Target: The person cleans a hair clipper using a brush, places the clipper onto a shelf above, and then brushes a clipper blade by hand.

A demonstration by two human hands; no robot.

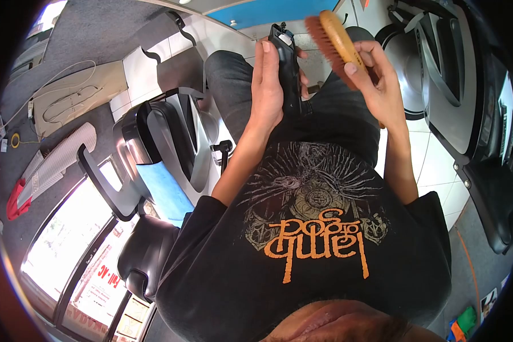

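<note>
My left hand [267, 85] is wrapped round a black hair clipper [289, 77], held upright in front of my lap with its head at the top. The fingertips show on the clipper's far side. In my right hand [377, 85] is a wooden-backed brush [341, 40] with reddish-brown bristles. It is tilted, and its bristles face left toward the clipper. A gap lies between the bristles and the clipper head. My right thumb presses on the brush's lower end, while some of the fingers behind it are partly hidden.
Black and silver barber chairs stand at my left [165, 137] and right [456, 85]. A blue cloth [164, 191] hangs over the left chair. A blue panel [285, 17] is ahead. White floor tiles [430, 151] lie beneath, and a cable [68, 71] runs at far left.
</note>
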